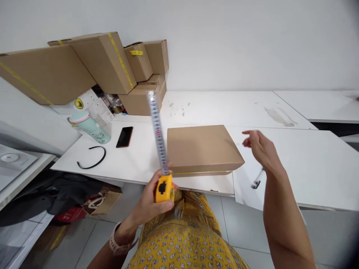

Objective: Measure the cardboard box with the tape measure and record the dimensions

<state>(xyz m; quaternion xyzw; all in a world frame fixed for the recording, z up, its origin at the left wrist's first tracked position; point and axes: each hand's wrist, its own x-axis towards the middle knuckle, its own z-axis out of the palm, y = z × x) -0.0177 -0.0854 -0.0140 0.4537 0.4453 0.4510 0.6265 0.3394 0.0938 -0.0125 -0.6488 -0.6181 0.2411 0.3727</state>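
Observation:
My left hand [148, 200] grips a yellow tape measure [164, 188] in front of the table edge. Its white blade [157, 130] sticks up and away, reaching over the table to the left of a flat brown cardboard box [202, 149]. The box lies flat near the table's front edge. My right hand [259, 145] hovers just right of the box, fingers loosely spread, holding nothing. A pen [257, 181] lies on the table below that hand.
On the white table [308, 164] lie a black phone [125, 136], a mint green bottle [89, 127] and a black curved band [92, 158]. Stacked cardboard boxes [106, 63] fill the back left corner. A bag and clutter [95, 200] sit on the floor at left.

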